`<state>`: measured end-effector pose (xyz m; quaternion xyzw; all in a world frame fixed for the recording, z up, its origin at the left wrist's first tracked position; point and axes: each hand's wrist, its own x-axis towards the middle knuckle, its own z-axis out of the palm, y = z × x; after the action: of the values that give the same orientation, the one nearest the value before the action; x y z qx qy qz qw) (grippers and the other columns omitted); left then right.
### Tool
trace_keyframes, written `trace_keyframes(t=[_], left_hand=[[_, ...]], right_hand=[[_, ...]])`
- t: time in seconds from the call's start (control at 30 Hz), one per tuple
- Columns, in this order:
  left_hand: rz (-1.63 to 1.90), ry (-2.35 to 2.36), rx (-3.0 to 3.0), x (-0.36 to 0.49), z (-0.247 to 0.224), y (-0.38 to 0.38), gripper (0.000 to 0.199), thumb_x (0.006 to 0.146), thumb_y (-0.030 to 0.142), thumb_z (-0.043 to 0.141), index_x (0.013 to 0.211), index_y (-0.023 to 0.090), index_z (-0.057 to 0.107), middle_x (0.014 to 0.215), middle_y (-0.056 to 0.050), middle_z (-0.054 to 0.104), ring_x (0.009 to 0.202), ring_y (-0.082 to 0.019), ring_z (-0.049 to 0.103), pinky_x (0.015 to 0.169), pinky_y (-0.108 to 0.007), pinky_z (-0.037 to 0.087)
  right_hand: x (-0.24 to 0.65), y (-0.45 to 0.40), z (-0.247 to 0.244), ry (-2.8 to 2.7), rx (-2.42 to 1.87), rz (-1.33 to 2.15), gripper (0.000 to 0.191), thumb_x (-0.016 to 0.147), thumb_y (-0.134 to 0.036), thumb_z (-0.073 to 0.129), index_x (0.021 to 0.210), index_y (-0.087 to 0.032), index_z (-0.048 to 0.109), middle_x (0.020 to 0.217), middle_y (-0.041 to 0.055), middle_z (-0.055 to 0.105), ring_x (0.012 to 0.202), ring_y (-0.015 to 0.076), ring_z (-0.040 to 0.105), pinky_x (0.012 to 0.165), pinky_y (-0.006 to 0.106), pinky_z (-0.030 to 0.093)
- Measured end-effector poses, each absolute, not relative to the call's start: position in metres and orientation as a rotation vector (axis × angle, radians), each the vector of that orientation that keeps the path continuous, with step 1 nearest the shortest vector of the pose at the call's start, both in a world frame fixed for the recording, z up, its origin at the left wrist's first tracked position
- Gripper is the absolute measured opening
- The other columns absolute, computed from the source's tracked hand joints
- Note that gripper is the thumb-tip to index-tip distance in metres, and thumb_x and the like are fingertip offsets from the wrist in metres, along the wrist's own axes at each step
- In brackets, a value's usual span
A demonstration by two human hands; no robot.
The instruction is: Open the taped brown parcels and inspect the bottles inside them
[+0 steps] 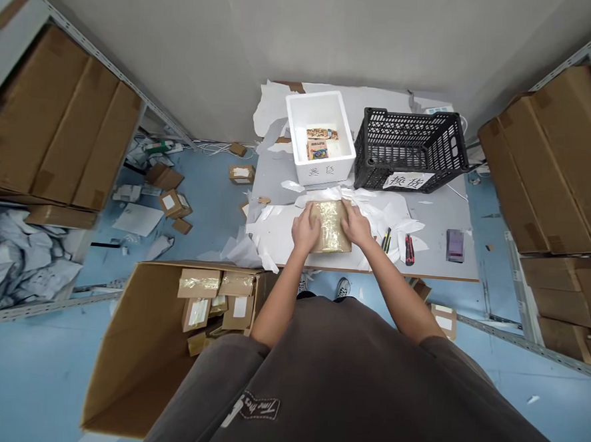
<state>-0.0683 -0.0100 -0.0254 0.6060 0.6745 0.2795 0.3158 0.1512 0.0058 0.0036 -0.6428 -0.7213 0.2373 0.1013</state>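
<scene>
Between my two hands is a small cardboard box (332, 224) wrapped in shiny tape, over the front part of the work table. My left hand (306, 228) grips its left side, and my right hand (356, 223) holds its upper right side. Torn white paper scraps (390, 217) lie around and behind the box. To the right of my right hand are a yellow-and-black utility knife (386, 240) and a red-and-black utility knife (409, 250). The undersides of my fingers are hidden.
Behind the box stand a white foam bin (323, 173) with small packets inside and a black plastic crate (411, 168). A phone-like device (455, 245) lies at right. A large open carton (132, 344) with several small boxes is at lower left. Shelves with cartons (56, 120) flank both sides.
</scene>
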Motion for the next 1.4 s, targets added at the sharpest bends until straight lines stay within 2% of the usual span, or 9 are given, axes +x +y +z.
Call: trace_keyframes(t=[0.2, 0.4, 0.5, 0.67, 0.83, 0.97, 1.1, 1.23, 1.4], left_hand=[[0.626, 1.642, 1.532, -0.068, -0.036, 0.024, 0.067, 0.105, 0.050, 0.059, 0.168, 0.027, 0.050, 0.167, -0.011, 0.057, 0.156, -0.036, 0.050, 0.132, -0.055, 0.036], [0.610, 1.550, 1.637, -0.107, -0.029, -0.025, 0.085, 0.098, 0.060, 0.072, 0.171, 0.030, 0.044, 0.181, -0.012, 0.035, 0.168, -0.036, 0.032, 0.132, -0.052, 0.037], [0.508, 1.424, 1.681, -0.101, -0.034, -0.059, 0.100, 0.086, 0.050, 0.088, 0.172, 0.032, 0.042, 0.185, -0.012, 0.024, 0.169, -0.038, 0.028, 0.130, -0.049, 0.042], [0.582, 1.548, 1.686, -0.076, -0.039, -0.075, 0.076, 0.096, 0.030, 0.072, 0.169, 0.032, 0.050, 0.177, -0.010, 0.041, 0.166, -0.037, 0.036, 0.133, -0.053, 0.038], [0.731, 1.604, 1.623, -0.091, -0.023, -0.049, 0.076, 0.096, 0.042, 0.075, 0.168, 0.033, 0.051, 0.164, -0.008, 0.060, 0.151, -0.035, 0.057, 0.126, -0.048, 0.048], [0.790, 1.763, 1.412, -0.086, -0.026, -0.015, 0.081, 0.103, 0.044, 0.066, 0.176, 0.035, 0.033, 0.167, -0.005, 0.058, 0.149, -0.034, 0.060, 0.126, -0.050, 0.048], [0.599, 1.650, 1.439, -0.072, -0.050, 0.003, 0.086, 0.092, 0.030, 0.075, 0.171, 0.021, 0.043, 0.183, -0.013, 0.032, 0.169, -0.035, 0.031, 0.136, -0.050, 0.035], [0.324, 1.572, 1.502, -0.079, -0.069, -0.010, 0.086, 0.085, 0.028, 0.083, 0.164, 0.016, 0.052, 0.187, -0.020, 0.007, 0.165, -0.046, 0.035, 0.132, -0.058, 0.038], [0.356, 1.565, 1.702, -0.098, -0.061, -0.016, 0.094, 0.079, 0.038, 0.091, 0.164, 0.025, 0.053, 0.188, -0.015, 0.008, 0.170, -0.051, 0.016, 0.135, -0.067, 0.028]], right_hand=[[0.142, 0.027, -0.016, -2.004, -1.995, 0.825, 0.061, 0.108, -0.036, 0.044, 0.168, -0.027, 0.048, 0.155, 0.0186, 0.057, 0.116, 0.0378, 0.073, 0.104, 0.057, 0.061], [0.177, -0.014, -0.011, -2.062, -1.851, 0.810, 0.070, 0.103, -0.053, 0.057, 0.168, -0.028, 0.047, 0.178, 0.0159, 0.034, 0.131, 0.0405, 0.068, 0.104, 0.056, 0.061], [0.176, -0.050, -0.022, -2.143, -1.727, 0.934, 0.082, 0.094, -0.047, 0.070, 0.170, -0.030, 0.045, 0.177, 0.0156, 0.034, 0.140, 0.0416, 0.063, 0.107, 0.056, 0.060], [0.152, -0.080, -0.038, -2.044, -1.785, 0.943, 0.091, 0.092, -0.022, 0.056, 0.178, -0.029, 0.027, 0.161, 0.0175, 0.050, 0.132, 0.0379, 0.067, 0.104, 0.055, 0.063], [0.147, -0.051, -0.008, -2.094, -1.798, 0.790, 0.086, 0.103, -0.033, 0.049, 0.182, -0.026, 0.015, 0.156, 0.0177, 0.056, 0.130, 0.0395, 0.067, 0.106, 0.056, 0.061], [0.134, -0.014, -0.001, -2.096, -1.839, 0.739, 0.092, 0.104, -0.035, 0.048, 0.182, -0.025, 0.000, 0.170, 0.0177, 0.046, 0.142, 0.0428, 0.059, 0.111, 0.060, 0.058], [0.121, 0.002, -0.028, -2.115, -1.924, 0.924, 0.090, 0.100, -0.027, 0.054, 0.181, -0.021, 0.015, 0.181, 0.0185, 0.028, 0.154, 0.0378, 0.051, 0.120, 0.055, 0.052], [0.129, -0.006, -0.049, -2.102, -1.918, 0.981, 0.084, 0.096, -0.024, 0.060, 0.175, -0.020, 0.034, 0.183, 0.0187, 0.024, 0.163, 0.0372, 0.039, 0.127, 0.057, 0.044], [0.150, -0.015, -0.034, -2.185, -1.826, 0.759, 0.077, 0.097, -0.030, 0.066, 0.170, -0.019, 0.045, 0.184, 0.0196, 0.020, 0.169, 0.0431, 0.021, 0.132, 0.068, 0.031]])
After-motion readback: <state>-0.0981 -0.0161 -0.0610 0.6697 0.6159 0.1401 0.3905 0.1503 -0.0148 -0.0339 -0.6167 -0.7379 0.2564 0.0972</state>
